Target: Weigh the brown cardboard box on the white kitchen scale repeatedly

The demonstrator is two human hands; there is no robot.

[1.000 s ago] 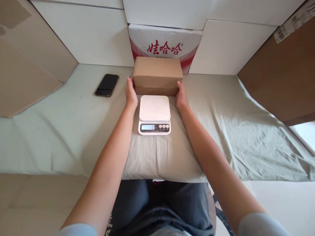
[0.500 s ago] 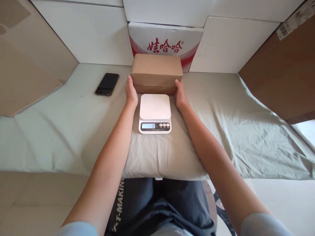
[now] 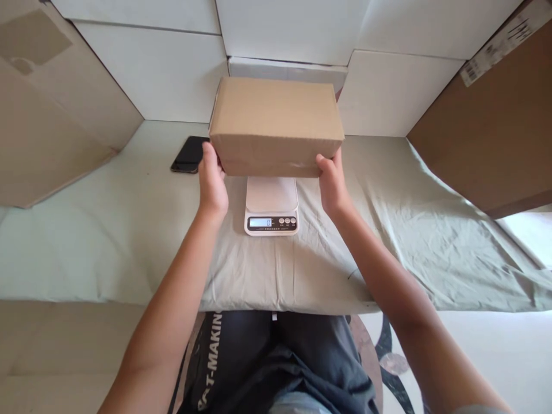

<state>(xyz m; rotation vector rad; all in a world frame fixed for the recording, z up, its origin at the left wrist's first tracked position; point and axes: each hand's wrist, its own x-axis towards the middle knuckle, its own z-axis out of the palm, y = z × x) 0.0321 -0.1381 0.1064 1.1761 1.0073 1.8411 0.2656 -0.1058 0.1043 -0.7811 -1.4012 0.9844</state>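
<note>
A brown cardboard box [image 3: 276, 115] is held up between my two hands, above the back of a white digital kitchen scale [image 3: 272, 198]. My left hand [image 3: 211, 178] grips the box at its left end, thumb on the near face. At the right end my right hand [image 3: 332, 178] grips it, with the thumb near the lower front edge. The box hides the rear of the scale's plate. A lit display [image 3: 260, 222] on the scale appears to read 0.
A black smartphone [image 3: 188, 155] lies left of the box, partly covered by it. White panels or boxes [image 3: 280, 29] line the back. Large cardboard boxes stand at the left [image 3: 64, 126] and right [image 3: 491, 126]. A pale green cloth [image 3: 129, 247] covers the surface.
Both hands have lifted the cardboard box off the cloth behind the scale and brought it up and closer. It now overlaps the scale's rear and part of the phone in view.
</note>
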